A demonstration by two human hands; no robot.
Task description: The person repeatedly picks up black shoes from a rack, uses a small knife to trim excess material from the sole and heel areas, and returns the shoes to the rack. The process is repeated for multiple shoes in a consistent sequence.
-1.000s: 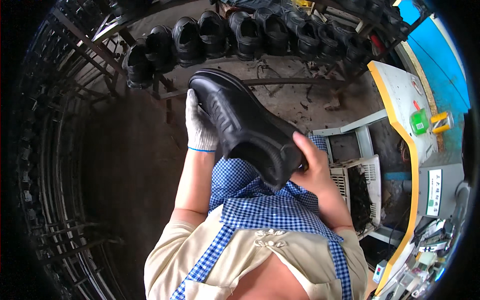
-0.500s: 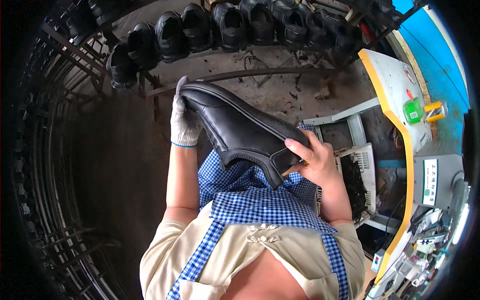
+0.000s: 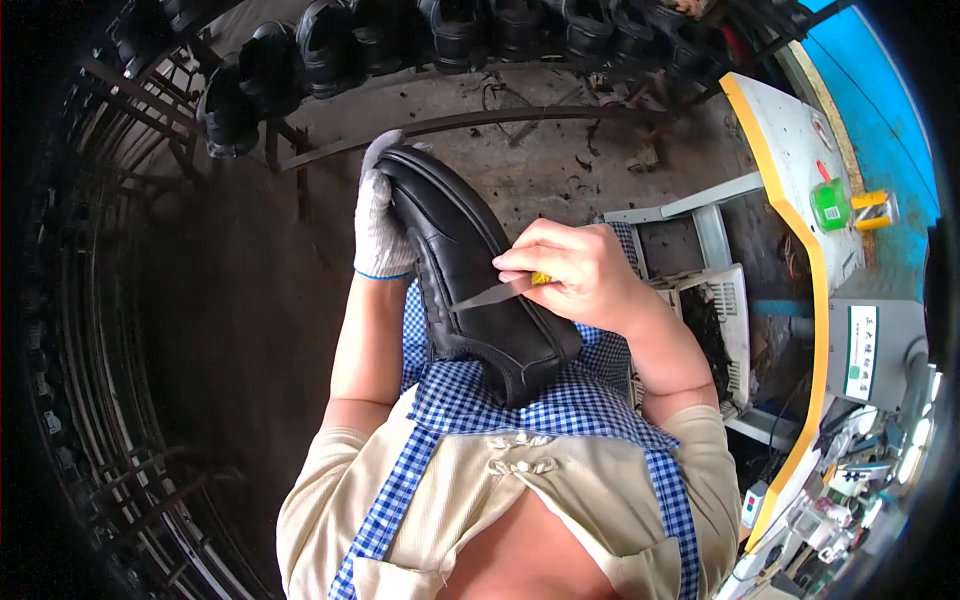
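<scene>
Over on the right edge, a white rectangular label (image 3: 860, 352) with a green band along its top stands upright on a grey machine face (image 3: 885, 330), below the yellow-rimmed tabletop (image 3: 790, 150).

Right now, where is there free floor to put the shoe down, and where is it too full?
Bare floor lies left of the gloved left hand holding the black shoe, between the dark rack and the apron. It is crowded above, at the row of shoes, and right, around the white crate and yellow-edged bench.
</scene>
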